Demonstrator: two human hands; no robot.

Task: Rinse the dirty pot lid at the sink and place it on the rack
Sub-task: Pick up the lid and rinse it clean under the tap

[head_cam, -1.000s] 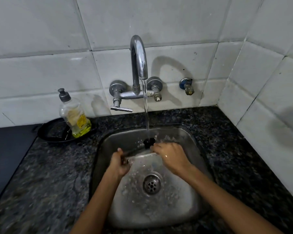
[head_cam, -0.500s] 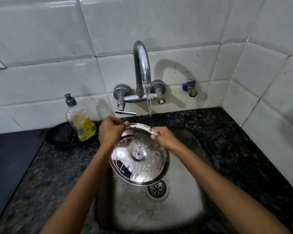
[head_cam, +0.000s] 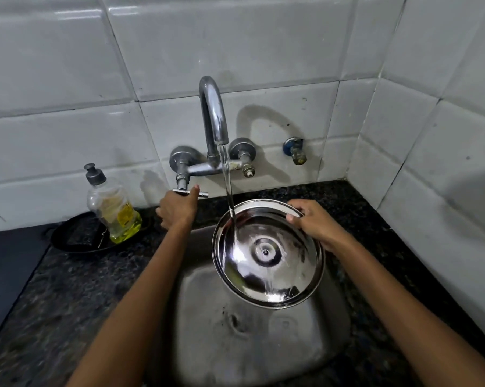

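**Lid under running water**

A soap bottle [head_cam: 111, 210] stands on the bench [head_cam: 68, 289]. The left hand [head_cam: 177, 209] pinches the tap handle [head_cam: 190, 193]. Water strikes the lid [head_cam: 268, 254], tilted over the sink [head_cam: 261, 344], its rim clamped in the right hand [head_cam: 312, 223].

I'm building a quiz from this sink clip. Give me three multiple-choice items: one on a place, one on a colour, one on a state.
1. Where is the left hand?
A. on the tap handle
B. on the pot lid
C. on the soap bottle

2. What colour is the liquid in the soap bottle?
A. blue
B. yellow
C. red

3. Is water running from the faucet?
A. no
B. yes, onto the lid
C. yes, missing the lid

Key: A, its fingers touch the handle; B, yellow liquid fills the bottle's base; B, the stream strikes the lid held by the right hand.
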